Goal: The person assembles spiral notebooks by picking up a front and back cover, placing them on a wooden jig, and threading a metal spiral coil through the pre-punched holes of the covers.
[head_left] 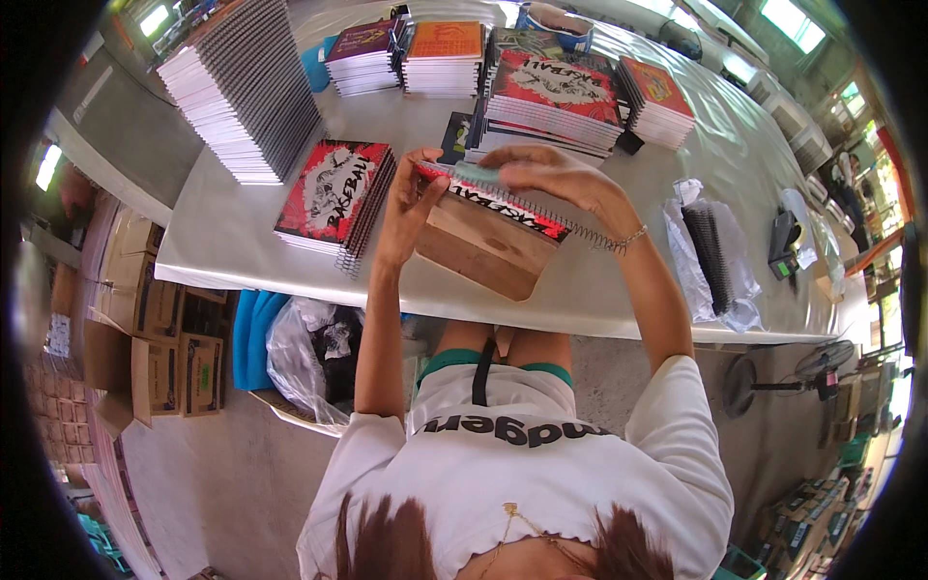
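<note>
In front of me a notebook (498, 205) with a red, white and black cover is tilted up against a wooden block (483, 249). My left hand (414, 203) grips its left end, thumb on the cover. A dark spiral coil (590, 235) runs along the notebook's upper edge and sticks out past its right end, by my right wrist. My right hand (556, 176) is bent over the coil, its fingers smeared by motion. A grey-green piece (476, 174) lies at its fingertips; whether the fingers hold it I cannot make out.
Matching spiral notebooks (333, 198) lie stacked at left, near a tall notebook pile (237, 92). More stacks (556, 92) stand at the back. Loose coils (708, 256) lie on plastic wrap at right, beside a black tool (785, 242). Cartons (179, 377) and a fan (822, 360) stand beyond the table.
</note>
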`<state>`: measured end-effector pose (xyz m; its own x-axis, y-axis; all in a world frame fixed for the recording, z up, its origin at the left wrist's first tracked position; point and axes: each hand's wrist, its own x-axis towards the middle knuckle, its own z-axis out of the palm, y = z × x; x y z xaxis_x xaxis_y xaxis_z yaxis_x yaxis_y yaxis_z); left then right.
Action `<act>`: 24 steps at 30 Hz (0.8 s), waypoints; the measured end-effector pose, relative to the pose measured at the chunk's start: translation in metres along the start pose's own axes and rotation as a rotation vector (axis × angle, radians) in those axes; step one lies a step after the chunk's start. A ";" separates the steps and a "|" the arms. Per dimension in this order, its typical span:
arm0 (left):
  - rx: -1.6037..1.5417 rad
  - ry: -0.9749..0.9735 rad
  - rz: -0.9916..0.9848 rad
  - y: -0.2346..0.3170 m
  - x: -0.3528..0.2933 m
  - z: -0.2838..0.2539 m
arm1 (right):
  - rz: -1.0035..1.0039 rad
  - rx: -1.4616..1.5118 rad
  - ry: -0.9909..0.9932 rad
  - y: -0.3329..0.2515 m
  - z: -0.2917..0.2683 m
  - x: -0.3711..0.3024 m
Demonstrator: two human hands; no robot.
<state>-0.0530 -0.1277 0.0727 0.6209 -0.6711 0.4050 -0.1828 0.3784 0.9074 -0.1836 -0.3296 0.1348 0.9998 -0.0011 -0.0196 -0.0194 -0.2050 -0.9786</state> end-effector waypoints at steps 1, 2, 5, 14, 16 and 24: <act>-0.044 -0.011 0.014 -0.001 -0.002 0.000 | 0.019 -0.167 -0.003 -0.004 0.003 0.001; -0.045 -0.010 0.011 -0.003 -0.003 0.000 | 0.022 -0.165 -0.003 0.000 -0.001 0.009; -0.018 -0.011 -0.032 0.000 0.006 0.008 | 0.146 -0.271 0.059 0.023 -0.024 0.022; 0.045 0.029 0.017 0.001 0.005 0.010 | 0.153 -0.715 0.132 0.021 -0.022 0.031; 0.092 0.047 -0.019 0.001 -0.002 0.000 | 0.008 0.400 0.101 0.009 -0.005 0.032; 0.013 0.063 -0.010 0.002 -0.002 0.004 | 0.107 -0.045 0.096 -0.003 -0.011 0.031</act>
<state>-0.0576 -0.1282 0.0745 0.6693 -0.6335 0.3883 -0.1859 0.3632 0.9130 -0.1527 -0.3400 0.1399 0.9877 -0.1187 -0.1016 -0.1280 -0.2424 -0.9617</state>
